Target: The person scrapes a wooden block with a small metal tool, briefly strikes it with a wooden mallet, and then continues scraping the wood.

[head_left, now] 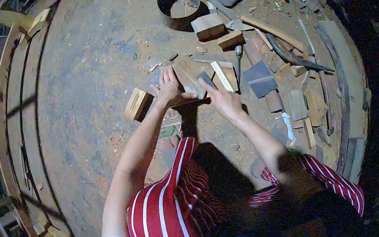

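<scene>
My left hand (pixel 168 90) lies with its fingers stretched flat along the left side of a wooden board (pixel 185 72), its thumb reaching over the near edge. On the board's right part, my right hand (pixel 225 102) presses a small dark grey piece of sandpaper (pixel 206 79), index finger extended; its other fingers are partly hidden. Just right of that lies a pale wooden strip (pixel 221 76). A wooden block (pixel 137 103) sits left of my left hand. A larger dark sandpaper sheet (pixel 260 80), creased across the middle, lies right of my right hand.
Beyond my hands stand a dark metal ring (pixel 179 7) and wooden blocks (pixel 209 27). A chisel-like tool (pixel 239 61) lies to the right, among scattered wood offcuts (pixel 298 104) and a curved dark bar (pixel 296 58). Wooden planks (pixel 3 133) run along the left edge.
</scene>
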Available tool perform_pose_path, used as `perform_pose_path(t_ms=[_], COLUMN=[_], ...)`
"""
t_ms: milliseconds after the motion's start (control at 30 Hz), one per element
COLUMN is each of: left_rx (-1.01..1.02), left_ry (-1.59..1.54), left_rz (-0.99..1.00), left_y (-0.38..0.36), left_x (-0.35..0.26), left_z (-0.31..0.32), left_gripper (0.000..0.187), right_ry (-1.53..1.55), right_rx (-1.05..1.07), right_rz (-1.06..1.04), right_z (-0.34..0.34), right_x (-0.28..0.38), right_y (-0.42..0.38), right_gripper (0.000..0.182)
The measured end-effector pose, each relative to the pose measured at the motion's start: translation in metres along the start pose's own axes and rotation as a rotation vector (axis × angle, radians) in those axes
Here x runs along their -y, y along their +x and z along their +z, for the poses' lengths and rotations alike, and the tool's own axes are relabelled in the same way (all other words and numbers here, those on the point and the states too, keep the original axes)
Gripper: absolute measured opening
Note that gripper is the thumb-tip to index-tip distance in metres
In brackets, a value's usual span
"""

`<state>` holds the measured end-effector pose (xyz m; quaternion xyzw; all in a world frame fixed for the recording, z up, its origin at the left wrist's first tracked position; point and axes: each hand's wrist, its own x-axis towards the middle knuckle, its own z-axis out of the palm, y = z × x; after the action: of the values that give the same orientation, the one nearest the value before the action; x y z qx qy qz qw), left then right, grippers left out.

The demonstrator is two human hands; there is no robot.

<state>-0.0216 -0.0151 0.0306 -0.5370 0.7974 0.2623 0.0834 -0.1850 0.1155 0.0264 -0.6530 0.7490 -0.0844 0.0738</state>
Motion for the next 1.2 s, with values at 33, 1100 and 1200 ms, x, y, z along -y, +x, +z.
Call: perform_pose_path(t_ms=[33,1100,1200], left_rx=[-0.005,-0.042,-0.061], left_ry=[0.01,-0.008,-0.033], left_rz=[0.002,0.006,0.026], left_y=[-0.001,-0.004,-0.002], left_x=[0.001,0.0,0.003], left_z=[0.001,0.004,0.008], left_gripper=[0.142,0.141,0.141], right_ry=[0.051,0.161,0.129], right_rx=[0.073,0.219,0.139], right_rz=[0.009,0.043,0.023], right_z=[-0.012,-0.024,-0.007], right_x=[0.001,0.007,0.012], right_y=[-0.009,0.0,0.038], right_gripper=[0.06,0.055,0.051])
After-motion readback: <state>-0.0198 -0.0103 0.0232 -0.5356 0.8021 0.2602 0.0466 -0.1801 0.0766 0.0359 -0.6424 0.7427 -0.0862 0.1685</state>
